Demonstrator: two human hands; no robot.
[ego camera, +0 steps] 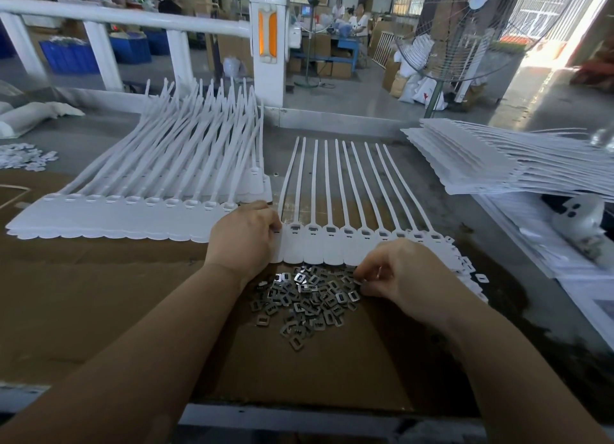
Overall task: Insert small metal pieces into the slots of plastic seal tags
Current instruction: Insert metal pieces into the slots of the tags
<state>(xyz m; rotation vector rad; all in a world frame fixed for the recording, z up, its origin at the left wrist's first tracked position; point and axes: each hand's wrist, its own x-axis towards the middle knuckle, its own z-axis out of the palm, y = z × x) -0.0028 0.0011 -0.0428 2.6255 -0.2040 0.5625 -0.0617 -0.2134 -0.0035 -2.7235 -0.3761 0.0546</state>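
A strip of joined white plastic seal tags [335, 247] lies flat in front of me, tails pointing away, each head showing a rectangular slot. My left hand [244, 237] grips the strip's left end, fingers curled over the first tag. A heap of small square metal pieces [309, 299] lies on the brown cardboard [99, 294] just below the strip. My right hand [398, 270] hovers over the heap's right edge, its fingertips pinching a metal piece; the piece is mostly hidden by the fingers.
A stack of tag strips [139, 211] with raised tails lies at the left. Another flat stack [498, 164] sits at the right rear. Loose white parts [23, 156] lie at the far left. A white railing [133, 19] and a standing fan [465, 28] stand beyond the table.
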